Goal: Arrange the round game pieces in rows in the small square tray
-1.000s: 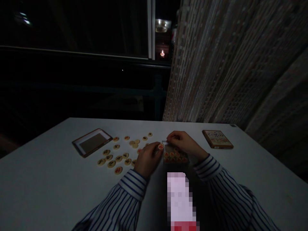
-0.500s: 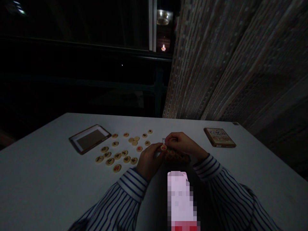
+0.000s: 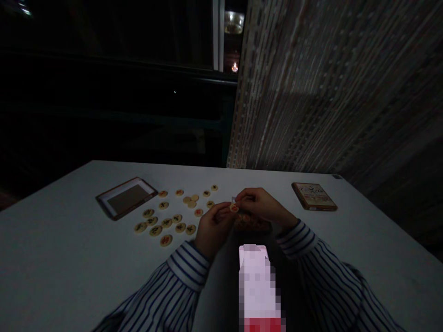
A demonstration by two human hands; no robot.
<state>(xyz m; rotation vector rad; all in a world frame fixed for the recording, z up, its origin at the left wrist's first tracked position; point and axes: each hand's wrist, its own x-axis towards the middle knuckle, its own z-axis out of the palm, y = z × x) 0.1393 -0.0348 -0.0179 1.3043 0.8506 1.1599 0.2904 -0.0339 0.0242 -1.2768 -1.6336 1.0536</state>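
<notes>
A round wooden xiangqi piece with a red character (image 3: 234, 208) is held up between my two hands. The fingertips of my left hand (image 3: 215, 227) close on its left side. My right hand (image 3: 260, 205) is closed in a pinch at the piece's upper right edge, its fingertips partly hidden. A small pale bit (image 3: 233, 199) shows just above the piece; I cannot make out what it is. Under my right hand sits a box of pieces (image 3: 254, 224), partly covered. To the left, several pieces (image 3: 166, 223) lie spread on the white table (image 3: 69, 258), some with black characters, some red, a few blank.
An open shallow tray or lid (image 3: 127, 198) lies at the left back. A closed printed box (image 3: 314, 196) is on the right. A lit phone (image 3: 259, 281), blurred out, lies in front of me. A string curtain (image 3: 294, 92) hangs beyond the table's back right edge.
The view has shifted slightly. Both hands keep hold at the same place, and the piece between them has tilted a little. The pieces on the table have not moved.
</notes>
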